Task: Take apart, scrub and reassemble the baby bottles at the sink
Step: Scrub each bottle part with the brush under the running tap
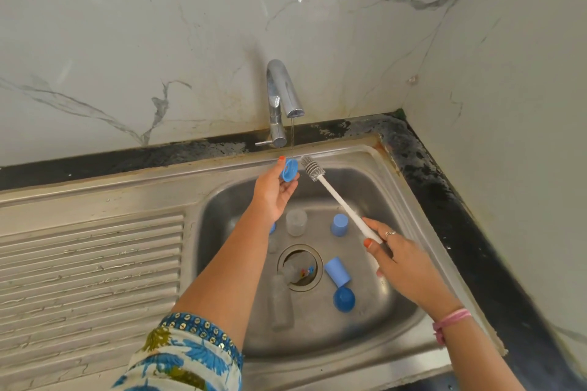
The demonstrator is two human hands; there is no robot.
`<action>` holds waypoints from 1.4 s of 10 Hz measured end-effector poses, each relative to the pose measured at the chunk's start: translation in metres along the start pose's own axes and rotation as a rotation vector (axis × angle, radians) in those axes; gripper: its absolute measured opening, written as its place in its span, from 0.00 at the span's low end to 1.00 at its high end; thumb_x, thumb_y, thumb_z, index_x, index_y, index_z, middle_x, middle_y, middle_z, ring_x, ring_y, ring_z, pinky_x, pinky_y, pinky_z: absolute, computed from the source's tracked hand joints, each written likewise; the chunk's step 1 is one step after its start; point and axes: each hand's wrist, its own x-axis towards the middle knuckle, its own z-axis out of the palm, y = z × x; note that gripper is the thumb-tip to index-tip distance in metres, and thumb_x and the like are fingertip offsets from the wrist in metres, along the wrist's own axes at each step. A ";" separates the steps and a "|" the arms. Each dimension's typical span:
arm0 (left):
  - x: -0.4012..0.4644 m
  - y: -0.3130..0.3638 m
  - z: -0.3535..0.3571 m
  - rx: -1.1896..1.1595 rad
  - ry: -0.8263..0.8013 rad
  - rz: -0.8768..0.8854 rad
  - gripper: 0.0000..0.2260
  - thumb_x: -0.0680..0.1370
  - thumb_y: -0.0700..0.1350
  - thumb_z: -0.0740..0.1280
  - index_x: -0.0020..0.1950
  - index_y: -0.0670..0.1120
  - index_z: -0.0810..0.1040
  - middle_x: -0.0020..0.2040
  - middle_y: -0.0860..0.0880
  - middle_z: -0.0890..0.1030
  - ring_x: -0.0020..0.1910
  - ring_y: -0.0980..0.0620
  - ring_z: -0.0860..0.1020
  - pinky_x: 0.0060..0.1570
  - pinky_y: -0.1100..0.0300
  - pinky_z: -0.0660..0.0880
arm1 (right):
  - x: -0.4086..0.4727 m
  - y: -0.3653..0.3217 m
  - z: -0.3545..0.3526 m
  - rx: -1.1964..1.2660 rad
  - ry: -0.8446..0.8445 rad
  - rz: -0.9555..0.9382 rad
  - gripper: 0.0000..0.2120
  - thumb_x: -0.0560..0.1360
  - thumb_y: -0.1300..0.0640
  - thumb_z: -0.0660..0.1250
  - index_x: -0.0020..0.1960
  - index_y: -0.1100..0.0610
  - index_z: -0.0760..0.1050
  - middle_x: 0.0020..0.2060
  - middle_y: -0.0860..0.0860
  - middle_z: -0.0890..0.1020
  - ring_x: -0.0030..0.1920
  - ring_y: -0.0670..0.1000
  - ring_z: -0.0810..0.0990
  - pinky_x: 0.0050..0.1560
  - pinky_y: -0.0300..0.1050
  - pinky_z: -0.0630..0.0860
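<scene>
Under the faucet, at frame centre: a blue bottle ring (289,170) held in the thin stream.

At frame centre the left hand (275,192) pinches the ring between thumb and fingertips, just below the faucet (283,95) spout. Beside it, the right hand (398,259) grips the white handle of a bottle brush (336,197), fingers curled round it, bristle head close to the ring. Lower in the frame, the steel sink (409,301) basin holds the other parts: a clear bottle (281,301) lying by the drain, a clear cup-shaped piece (296,221) standing upright, two light blue caps (340,225) (337,271), and a darker blue round piece (344,298). A ribbed drainboard (92,267) fills the left; marble-patterned wall (158,25) stands behind.
</scene>
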 end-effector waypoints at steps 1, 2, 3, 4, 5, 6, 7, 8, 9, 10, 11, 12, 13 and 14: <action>-0.002 0.004 0.001 -0.103 0.016 -0.064 0.12 0.78 0.47 0.68 0.57 0.40 0.77 0.51 0.41 0.83 0.48 0.48 0.83 0.49 0.56 0.80 | -0.004 0.000 -0.008 -0.161 0.045 -0.097 0.19 0.81 0.48 0.58 0.71 0.36 0.65 0.44 0.38 0.77 0.41 0.42 0.77 0.41 0.36 0.74; -0.006 0.008 0.003 -0.092 -0.006 -0.105 0.15 0.76 0.47 0.72 0.56 0.39 0.77 0.49 0.40 0.83 0.43 0.48 0.85 0.40 0.57 0.82 | -0.005 -0.001 -0.009 -0.393 0.080 -0.163 0.22 0.82 0.46 0.55 0.74 0.36 0.59 0.46 0.43 0.75 0.39 0.46 0.76 0.39 0.43 0.76; -0.008 0.009 0.006 -0.055 -0.058 -0.117 0.15 0.75 0.44 0.72 0.58 0.38 0.76 0.50 0.39 0.83 0.45 0.46 0.85 0.41 0.56 0.82 | 0.000 -0.008 -0.008 -0.661 0.128 -0.137 0.23 0.83 0.46 0.51 0.76 0.37 0.53 0.47 0.45 0.73 0.38 0.48 0.75 0.35 0.41 0.70; -0.011 0.012 0.011 -0.066 -0.087 -0.127 0.12 0.79 0.39 0.64 0.61 0.35 0.73 0.50 0.37 0.80 0.50 0.42 0.82 0.48 0.51 0.81 | 0.008 -0.014 -0.008 -0.656 0.055 -0.116 0.23 0.83 0.47 0.51 0.76 0.37 0.52 0.44 0.46 0.71 0.37 0.47 0.74 0.35 0.39 0.69; -0.010 0.016 0.017 -0.043 -0.076 -0.144 0.14 0.79 0.40 0.55 0.62 0.35 0.69 0.49 0.36 0.77 0.49 0.42 0.79 0.59 0.47 0.74 | 0.010 -0.021 -0.003 -0.036 -0.125 -0.034 0.19 0.81 0.52 0.60 0.72 0.43 0.69 0.35 0.45 0.73 0.31 0.44 0.71 0.32 0.34 0.69; -0.009 0.019 0.024 -0.066 -0.099 -0.133 0.12 0.77 0.48 0.60 0.47 0.41 0.76 0.40 0.43 0.79 0.39 0.49 0.80 0.61 0.48 0.73 | 0.008 -0.030 0.000 0.787 -0.323 0.348 0.15 0.81 0.55 0.63 0.67 0.51 0.75 0.32 0.48 0.74 0.25 0.45 0.64 0.22 0.36 0.62; -0.007 0.018 0.028 -0.081 -0.150 -0.061 0.13 0.72 0.56 0.72 0.38 0.47 0.80 0.35 0.50 0.79 0.36 0.54 0.79 0.54 0.53 0.76 | 0.005 -0.039 0.000 1.095 -0.468 0.473 0.17 0.79 0.55 0.64 0.67 0.56 0.73 0.32 0.50 0.72 0.25 0.44 0.60 0.22 0.35 0.57; -0.004 0.020 0.028 0.163 -0.074 -0.042 0.14 0.71 0.55 0.75 0.46 0.46 0.80 0.43 0.49 0.81 0.43 0.53 0.78 0.46 0.57 0.78 | 0.003 -0.043 0.005 0.588 -0.263 0.280 0.17 0.81 0.53 0.61 0.69 0.48 0.72 0.29 0.47 0.70 0.26 0.45 0.63 0.24 0.38 0.63; -0.001 0.021 0.025 0.399 -0.004 -0.017 0.15 0.76 0.56 0.69 0.49 0.44 0.77 0.48 0.44 0.79 0.46 0.51 0.77 0.47 0.60 0.77 | 0.004 -0.036 0.003 -0.273 -0.057 -0.001 0.22 0.82 0.48 0.55 0.76 0.45 0.60 0.34 0.47 0.70 0.32 0.49 0.73 0.33 0.44 0.73; -0.004 0.026 0.022 0.254 0.004 -0.080 0.07 0.80 0.44 0.63 0.50 0.40 0.74 0.52 0.38 0.77 0.49 0.45 0.79 0.57 0.50 0.77 | 0.005 -0.035 0.007 -0.729 0.010 -0.118 0.25 0.84 0.47 0.48 0.79 0.43 0.48 0.42 0.48 0.68 0.36 0.50 0.74 0.35 0.44 0.72; -0.006 0.030 0.029 0.058 -0.023 -0.109 0.05 0.78 0.43 0.63 0.51 0.43 0.73 0.45 0.42 0.77 0.44 0.47 0.80 0.60 0.45 0.73 | 0.005 -0.048 0.014 -0.236 -0.081 -0.019 0.21 0.82 0.50 0.57 0.75 0.46 0.63 0.37 0.49 0.72 0.31 0.48 0.71 0.31 0.40 0.69; -0.010 0.029 0.035 -0.123 -0.095 -0.081 0.08 0.73 0.47 0.73 0.44 0.46 0.77 0.34 0.49 0.79 0.33 0.54 0.80 0.61 0.50 0.74 | 0.004 -0.057 0.013 1.069 -0.399 0.424 0.14 0.79 0.54 0.65 0.64 0.51 0.78 0.31 0.50 0.71 0.23 0.44 0.64 0.20 0.36 0.63; -0.010 0.026 0.032 -0.110 -0.166 -0.054 0.08 0.73 0.48 0.74 0.45 0.46 0.78 0.42 0.49 0.80 0.43 0.53 0.83 0.60 0.51 0.76 | 0.002 -0.063 0.006 1.540 -0.615 0.620 0.16 0.76 0.53 0.65 0.64 0.52 0.79 0.30 0.49 0.68 0.21 0.42 0.62 0.18 0.32 0.60; -0.007 0.023 0.032 0.234 -0.062 -0.022 0.17 0.74 0.58 0.71 0.52 0.46 0.78 0.49 0.47 0.79 0.51 0.51 0.78 0.55 0.55 0.76 | 0.001 -0.060 0.009 0.926 -0.317 0.391 0.14 0.80 0.52 0.64 0.64 0.50 0.78 0.30 0.50 0.72 0.24 0.45 0.65 0.21 0.38 0.66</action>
